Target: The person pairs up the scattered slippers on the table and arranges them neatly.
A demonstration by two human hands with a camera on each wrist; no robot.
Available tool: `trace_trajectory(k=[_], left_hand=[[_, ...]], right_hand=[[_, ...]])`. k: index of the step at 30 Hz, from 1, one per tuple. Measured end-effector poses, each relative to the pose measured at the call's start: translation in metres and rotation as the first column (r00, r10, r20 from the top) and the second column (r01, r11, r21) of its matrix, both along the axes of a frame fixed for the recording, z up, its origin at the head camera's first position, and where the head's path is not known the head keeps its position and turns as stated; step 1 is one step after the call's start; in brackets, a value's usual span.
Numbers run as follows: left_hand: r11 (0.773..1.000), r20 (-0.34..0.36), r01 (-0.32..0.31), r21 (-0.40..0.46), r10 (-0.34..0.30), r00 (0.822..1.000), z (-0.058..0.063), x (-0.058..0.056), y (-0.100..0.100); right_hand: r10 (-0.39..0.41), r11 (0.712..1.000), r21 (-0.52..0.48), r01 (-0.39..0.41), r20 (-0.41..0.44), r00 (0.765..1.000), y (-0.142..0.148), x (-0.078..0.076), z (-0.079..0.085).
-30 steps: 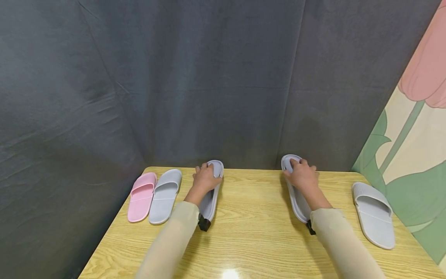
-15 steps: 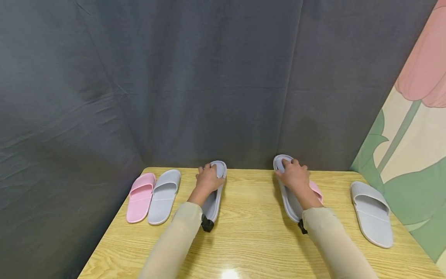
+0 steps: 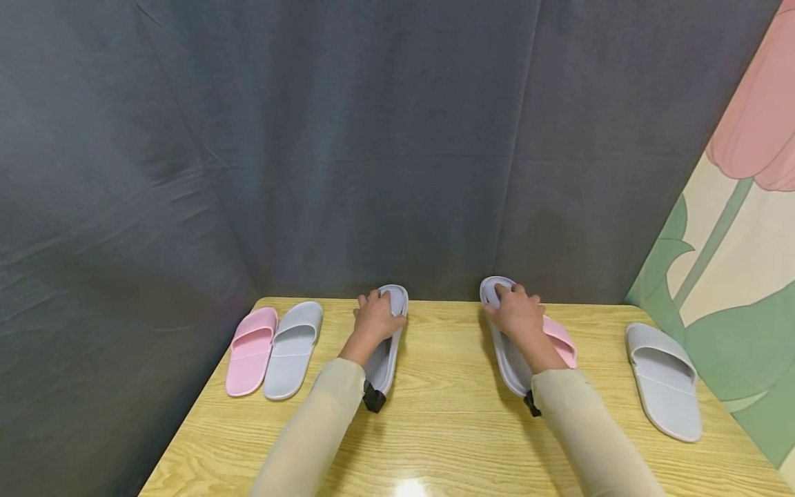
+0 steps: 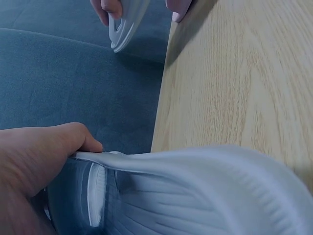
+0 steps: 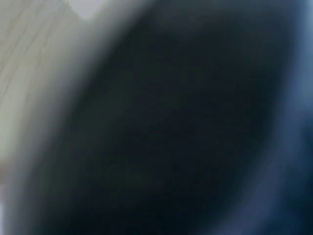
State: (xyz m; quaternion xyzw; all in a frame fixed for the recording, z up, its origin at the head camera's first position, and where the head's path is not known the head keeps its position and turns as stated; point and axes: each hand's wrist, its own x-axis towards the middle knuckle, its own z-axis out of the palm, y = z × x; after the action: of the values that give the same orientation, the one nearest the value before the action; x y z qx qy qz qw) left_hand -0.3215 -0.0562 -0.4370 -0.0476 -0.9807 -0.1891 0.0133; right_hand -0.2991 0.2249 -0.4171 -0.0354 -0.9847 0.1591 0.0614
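Observation:
My left hand (image 3: 375,317) grips a grey slipper (image 3: 386,369) by its far end, near the table's back edge. In the left wrist view, the thumb presses on the rim of this slipper (image 4: 205,191), and ridges show on it. To the right, my right hand (image 3: 517,314) holds a similar grey slipper (image 3: 504,359) by its far end. A pink slipper (image 3: 561,342) lies just right of that hand, partly hidden by the forearm. The right wrist view is mostly filled by a dark, blurred shape close to the lens.
At the table's left side, a pink slipper (image 3: 250,355) lies beside a grey slipper (image 3: 293,355). Another grey slipper (image 3: 663,379) lies near the right edge. Behind the wooden table (image 3: 447,428) hangs a dark curtain (image 3: 397,152); a flower-painted wall (image 3: 733,276) stands at right.
My right hand has moved left with its grey slipper, uncovering the pink slipper beside it. My left hand has shifted slightly right with its own slipper.

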Motion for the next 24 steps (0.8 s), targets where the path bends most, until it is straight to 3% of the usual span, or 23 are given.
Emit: trace_trajectory(k=[24], left_hand=[[1.000,-0.004,0.003,-0.005,-0.003,1.000,-0.002,-0.005,0.019]], right_hand=[[0.024,0.999,-0.034,-0.023,0.024,0.999,-0.022,-0.007,-0.011]])
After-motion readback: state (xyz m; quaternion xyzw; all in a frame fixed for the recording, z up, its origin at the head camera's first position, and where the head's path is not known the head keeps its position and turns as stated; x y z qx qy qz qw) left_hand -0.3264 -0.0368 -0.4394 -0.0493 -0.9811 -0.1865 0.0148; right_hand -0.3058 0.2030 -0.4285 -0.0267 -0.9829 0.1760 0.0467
